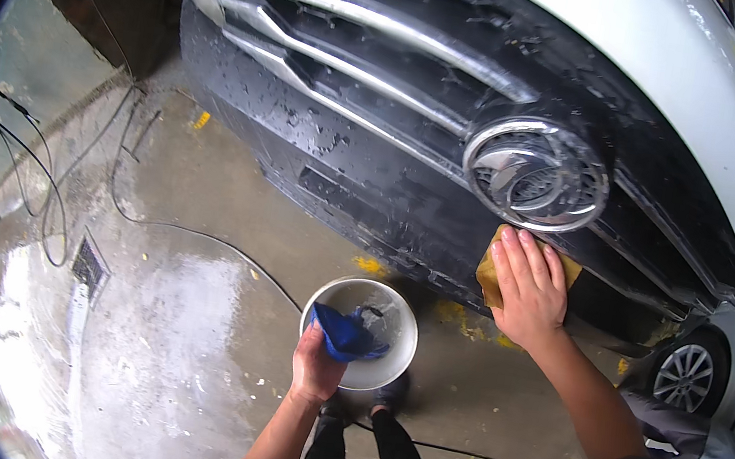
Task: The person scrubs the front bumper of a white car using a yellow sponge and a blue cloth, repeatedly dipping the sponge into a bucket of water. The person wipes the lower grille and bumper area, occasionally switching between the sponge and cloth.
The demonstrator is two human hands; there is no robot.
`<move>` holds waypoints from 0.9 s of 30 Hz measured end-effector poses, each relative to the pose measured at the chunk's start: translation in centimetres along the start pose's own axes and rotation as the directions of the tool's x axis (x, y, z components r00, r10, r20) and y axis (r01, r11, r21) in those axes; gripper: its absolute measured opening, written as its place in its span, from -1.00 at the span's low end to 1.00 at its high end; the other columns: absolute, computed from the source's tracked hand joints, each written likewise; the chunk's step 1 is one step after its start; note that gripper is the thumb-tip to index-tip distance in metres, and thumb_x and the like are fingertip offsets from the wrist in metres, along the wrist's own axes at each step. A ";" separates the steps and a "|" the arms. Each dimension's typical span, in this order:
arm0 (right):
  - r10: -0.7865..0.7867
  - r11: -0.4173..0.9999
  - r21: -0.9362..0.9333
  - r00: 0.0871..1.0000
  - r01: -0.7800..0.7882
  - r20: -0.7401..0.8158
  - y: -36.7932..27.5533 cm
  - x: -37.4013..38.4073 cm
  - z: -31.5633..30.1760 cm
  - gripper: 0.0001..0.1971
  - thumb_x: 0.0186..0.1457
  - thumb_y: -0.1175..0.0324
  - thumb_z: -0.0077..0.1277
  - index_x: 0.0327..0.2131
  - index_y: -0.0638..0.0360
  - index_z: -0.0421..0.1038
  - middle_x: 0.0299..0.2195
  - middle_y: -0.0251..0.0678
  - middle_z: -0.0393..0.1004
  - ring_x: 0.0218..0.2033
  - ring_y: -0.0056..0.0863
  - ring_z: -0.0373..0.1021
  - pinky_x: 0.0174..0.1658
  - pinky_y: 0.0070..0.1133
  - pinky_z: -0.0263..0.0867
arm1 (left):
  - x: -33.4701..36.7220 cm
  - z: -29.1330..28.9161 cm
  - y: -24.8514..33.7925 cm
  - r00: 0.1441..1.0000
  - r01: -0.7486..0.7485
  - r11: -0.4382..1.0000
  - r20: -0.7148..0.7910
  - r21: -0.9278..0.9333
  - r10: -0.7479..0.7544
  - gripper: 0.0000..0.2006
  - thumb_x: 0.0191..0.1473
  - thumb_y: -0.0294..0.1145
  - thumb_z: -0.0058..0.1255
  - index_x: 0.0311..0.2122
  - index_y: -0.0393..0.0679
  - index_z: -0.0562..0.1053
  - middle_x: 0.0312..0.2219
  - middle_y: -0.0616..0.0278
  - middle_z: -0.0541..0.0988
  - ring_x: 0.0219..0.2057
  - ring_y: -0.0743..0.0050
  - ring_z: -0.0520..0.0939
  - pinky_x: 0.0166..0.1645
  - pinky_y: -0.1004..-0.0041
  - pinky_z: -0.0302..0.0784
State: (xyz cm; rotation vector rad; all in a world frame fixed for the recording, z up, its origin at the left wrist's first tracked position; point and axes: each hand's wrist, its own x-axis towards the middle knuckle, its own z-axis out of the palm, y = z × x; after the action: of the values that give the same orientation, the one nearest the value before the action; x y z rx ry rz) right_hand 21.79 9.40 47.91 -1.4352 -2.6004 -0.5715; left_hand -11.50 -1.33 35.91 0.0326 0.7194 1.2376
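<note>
My right hand (530, 297) lies flat, fingers stretched out, on a yellow-brown cloth (492, 277). The cloth is pressed against the dark front bumper (364, 186) of a white car, just below its round chrome badge (535, 174). In my left hand (316, 366) is a bunched blue cloth (341, 332), gripped at its left end. That cloth hangs over a white bucket (411, 317); whether it touches the bucket's inside I cannot tell. Water drops dot the bumper and the chrome-barred grille (352, 13).
A black hose (223, 241) runs across the wet concrete floor (168, 295) and passes behind the bucket. Dark cables (42, 148) hang by the left wall. A floor drain (89, 267) lies at left. Beside the car's front wheel (687, 377), another person (696, 450) is partly visible.
</note>
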 end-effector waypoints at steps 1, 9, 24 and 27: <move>0.003 1.000 0.010 1.000 -0.003 0.003 0.0 0.2 -0.4 -0.19 -0.03 0.13 0.23 0.35 0.09 0.32 0.43 -0.28 0.24 0.44 -0.31 0.16 0.44 -0.24 0.04 | -0.9 2.2 1.5 1.000 0.009 1.000 0.024 -0.023 -0.008 -0.46 0.32 -0.04 0.05 0.28 -0.12 0.39 0.19 0.06 0.55 0.25 0.02 0.52 0.41 -0.06 0.32; 0.036 0.997 0.061 0.999 -0.037 0.018 -0.6 -0.1 -0.6 -0.04 -0.14 -0.03 0.34 0.39 -0.04 0.28 0.49 -0.36 0.12 0.50 -0.36 0.02 0.52 -0.25 -0.15 | -5.2 22.4 13.6 0.945 -0.158 0.987 0.292 0.015 0.147 -0.50 0.37 0.00 -0.09 0.21 -0.13 0.47 0.17 -0.01 0.58 0.22 -0.03 0.55 0.40 -0.10 0.34; 0.074 0.992 0.105 0.997 -0.073 -0.006 0.1 -1.1 -0.6 -0.11 -0.03 0.03 0.29 0.41 -0.06 0.25 0.49 -0.40 0.12 0.49 -0.42 0.05 0.51 -0.28 -0.12 | 0.6 56.1 31.6 0.302 -0.401 0.846 0.923 0.351 -0.239 -0.49 0.50 -0.11 -0.31 0.31 -0.30 0.33 0.19 -0.16 0.52 0.24 -0.13 0.54 0.39 -0.11 0.38; 0.068 0.992 0.106 0.996 -0.061 -0.064 0.2 -0.8 -0.3 -0.03 -0.12 0.00 0.35 0.41 -0.02 0.24 0.49 -0.35 0.11 0.49 -0.36 0.04 0.50 -0.23 -0.09 | -1.8 61.6 30.0 0.394 -0.726 0.670 0.891 0.152 0.225 -0.66 0.40 -0.23 -0.24 -0.11 -0.27 0.52 -0.18 -0.05 0.68 -0.10 -0.06 0.71 0.11 -0.06 0.63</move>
State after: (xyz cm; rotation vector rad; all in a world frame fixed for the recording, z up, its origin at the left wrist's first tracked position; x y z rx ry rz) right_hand 22.42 8.74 48.02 -1.4361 -2.4822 -0.4616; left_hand -5.44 29.45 96.86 1.3548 0.1472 1.3560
